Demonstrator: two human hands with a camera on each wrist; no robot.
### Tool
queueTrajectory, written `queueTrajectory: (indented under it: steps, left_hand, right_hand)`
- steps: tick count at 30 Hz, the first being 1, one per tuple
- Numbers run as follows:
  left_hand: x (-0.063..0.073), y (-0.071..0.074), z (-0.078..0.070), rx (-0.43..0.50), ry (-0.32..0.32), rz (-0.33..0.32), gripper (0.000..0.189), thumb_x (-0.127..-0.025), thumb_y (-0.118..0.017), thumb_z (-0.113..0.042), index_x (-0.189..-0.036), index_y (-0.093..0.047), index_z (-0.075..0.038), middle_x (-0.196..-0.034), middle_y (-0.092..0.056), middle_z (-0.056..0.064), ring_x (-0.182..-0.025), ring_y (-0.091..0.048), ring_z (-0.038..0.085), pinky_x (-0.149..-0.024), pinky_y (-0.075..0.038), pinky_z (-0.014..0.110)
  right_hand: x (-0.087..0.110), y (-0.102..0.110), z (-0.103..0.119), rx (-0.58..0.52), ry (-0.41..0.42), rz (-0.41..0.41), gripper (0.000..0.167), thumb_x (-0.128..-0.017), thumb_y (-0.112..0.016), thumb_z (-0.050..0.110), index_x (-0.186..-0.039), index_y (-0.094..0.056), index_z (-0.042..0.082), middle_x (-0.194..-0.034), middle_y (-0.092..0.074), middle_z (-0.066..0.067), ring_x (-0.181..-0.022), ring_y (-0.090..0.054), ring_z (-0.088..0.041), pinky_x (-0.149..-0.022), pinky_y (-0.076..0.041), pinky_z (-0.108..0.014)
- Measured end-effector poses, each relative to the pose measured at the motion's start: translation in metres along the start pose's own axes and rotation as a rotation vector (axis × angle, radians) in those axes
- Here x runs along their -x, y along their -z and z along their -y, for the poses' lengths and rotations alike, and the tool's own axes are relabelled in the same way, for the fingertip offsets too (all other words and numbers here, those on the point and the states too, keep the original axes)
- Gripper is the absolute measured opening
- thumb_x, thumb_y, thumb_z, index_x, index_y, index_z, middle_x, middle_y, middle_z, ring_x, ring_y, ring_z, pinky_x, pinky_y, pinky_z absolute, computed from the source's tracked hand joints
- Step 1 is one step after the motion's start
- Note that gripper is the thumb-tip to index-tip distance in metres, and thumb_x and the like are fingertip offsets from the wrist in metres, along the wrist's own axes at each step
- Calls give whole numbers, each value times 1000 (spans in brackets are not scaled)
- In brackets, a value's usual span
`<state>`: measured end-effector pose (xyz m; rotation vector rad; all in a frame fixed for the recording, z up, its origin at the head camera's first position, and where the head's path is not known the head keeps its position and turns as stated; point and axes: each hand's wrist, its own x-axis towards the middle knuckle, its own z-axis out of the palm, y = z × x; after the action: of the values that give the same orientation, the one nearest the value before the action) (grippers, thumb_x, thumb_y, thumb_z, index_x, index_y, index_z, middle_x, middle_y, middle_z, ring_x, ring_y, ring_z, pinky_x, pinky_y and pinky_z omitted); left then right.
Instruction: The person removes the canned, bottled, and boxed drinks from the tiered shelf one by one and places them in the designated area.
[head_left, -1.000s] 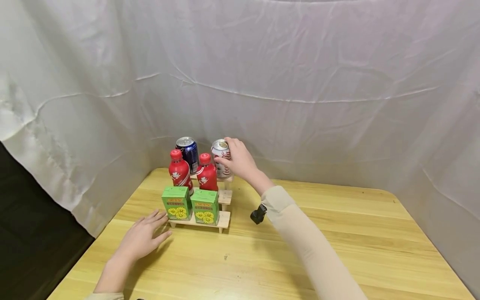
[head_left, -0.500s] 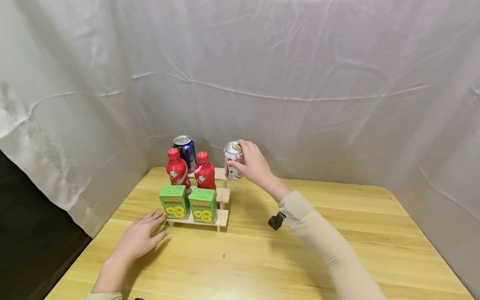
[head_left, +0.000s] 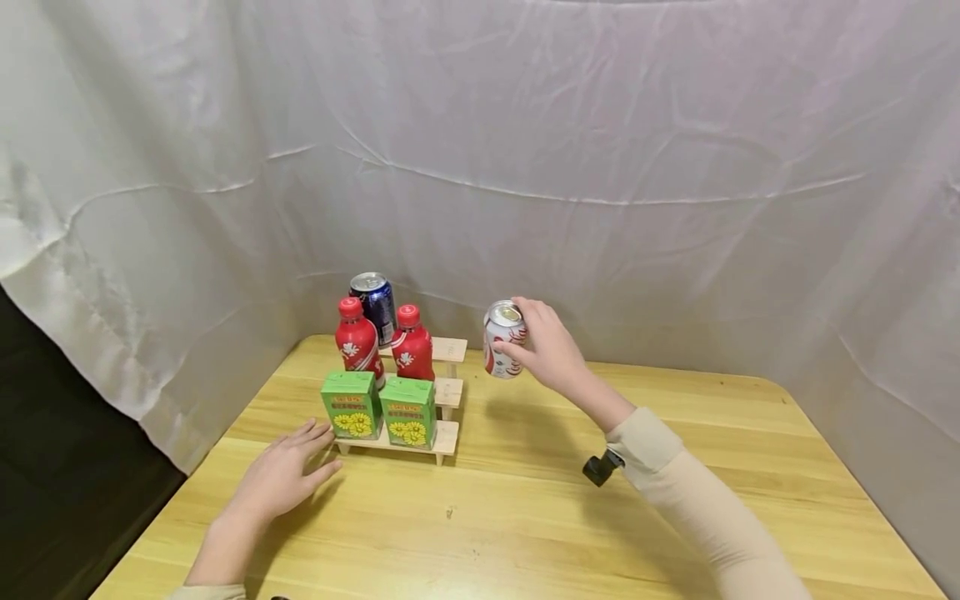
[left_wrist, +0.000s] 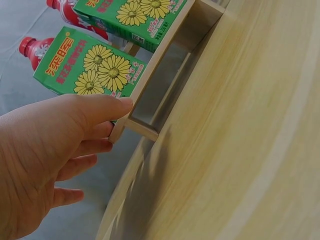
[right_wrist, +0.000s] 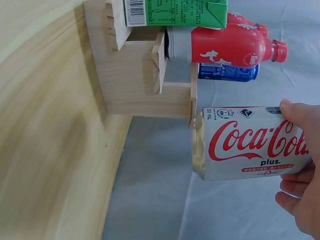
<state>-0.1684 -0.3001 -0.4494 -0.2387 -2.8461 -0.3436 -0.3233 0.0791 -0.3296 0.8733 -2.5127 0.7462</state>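
Note:
A white Coca-Cola plus can (right_wrist: 255, 142) is in the grip of my right hand (head_left: 551, 350), thumb and fingers round its top part. It hangs in the air to the right of a small three-step wooden rack (head_left: 448, 348), as the head view shows. My left hand (head_left: 281, 475) lies at the rack's front left corner. Its fingers are fairly straight, and its thumb (left_wrist: 107, 107) overlaps the end of the lowest step in the left wrist view. Two green drink cartons (head_left: 408, 412) stand on that step, two red bottles (head_left: 412, 346) on the middle one.
A dark blue can (head_left: 375, 308) stands at the left of the top step, with bare wood to its right. Grey-white cloth (head_left: 600, 167) hangs behind the wooden table (head_left: 712, 467). Black material (head_left: 67, 467) is at the left.
My right hand has lifted the Coca-Cola can off the top step and carried it to the right, past the rack's edge. My left hand stays at the rack's corner.

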Motion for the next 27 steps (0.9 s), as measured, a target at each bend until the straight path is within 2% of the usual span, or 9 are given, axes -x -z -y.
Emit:
queueTrajectory:
  steps: [11, 27]
  left_hand:
    - [-2, 1, 1, -10, -11, 3, 56, -91, -65, -41, -131, -61, -2, -139, -56, 19, -135, -46, 42, -110, -36, 63]
    - [-1, -1, -1, -5, -3, -2, 55, -91, -66, -40, -130, -61, -2, -139, -56, 18, -135, -45, 42, -111, -36, 62]
  right_hand:
    - [32, 21, -21, 6, 7, -48, 74, -86, -73, 36, -143, -41, 2, -134, -52, -19, -123, -49, -33, -98, -49, -52]
    - [80, 36, -67, 16, -74, -126, 72, -84, -77, 26, -140, -42, -4, -130, -52, -25, -118, -50, -39, -94, -47, -58]
